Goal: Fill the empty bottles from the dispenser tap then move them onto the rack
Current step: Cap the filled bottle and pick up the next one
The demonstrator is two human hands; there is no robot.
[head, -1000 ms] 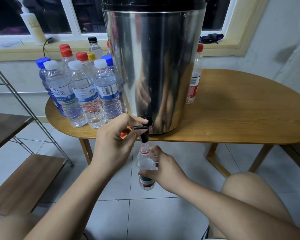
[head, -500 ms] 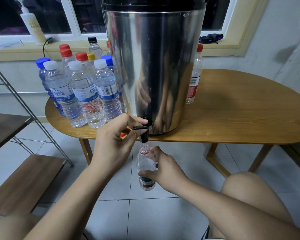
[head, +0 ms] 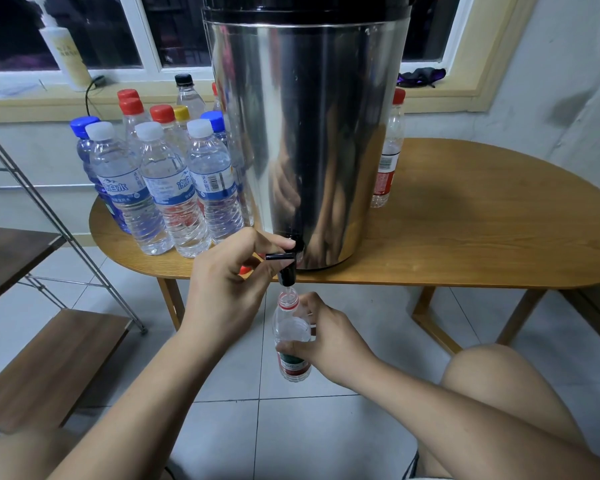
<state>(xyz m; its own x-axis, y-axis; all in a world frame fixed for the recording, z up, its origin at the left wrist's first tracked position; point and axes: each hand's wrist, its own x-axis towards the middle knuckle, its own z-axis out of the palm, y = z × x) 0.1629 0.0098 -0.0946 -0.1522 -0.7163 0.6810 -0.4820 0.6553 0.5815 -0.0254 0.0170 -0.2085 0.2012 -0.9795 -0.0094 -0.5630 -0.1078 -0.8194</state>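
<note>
A tall steel dispenser (head: pixel 305 133) stands on the wooden table (head: pixel 465 244), its black tap (head: pixel 286 263) hanging over the front edge. My left hand (head: pixel 226 289) pinches the tap lever. My right hand (head: pixel 326 341) grips an uncapped clear bottle with a red-green label (head: pixel 291 327) upright just under the spout, and a thin stream of water falls into its neck. A red cap (head: pixel 245 270) shows behind my left fingers.
Several capped bottles (head: pixel 160 181) crowd the table left of the dispenser; one red-capped bottle (head: pixel 388 150) stands to its right. A metal-framed rack with wooden shelves (head: pixel 42 362) sits at the left. My knee (head: pixel 492 382) is at lower right. A pump bottle (head: pixel 63 46) is on the windowsill.
</note>
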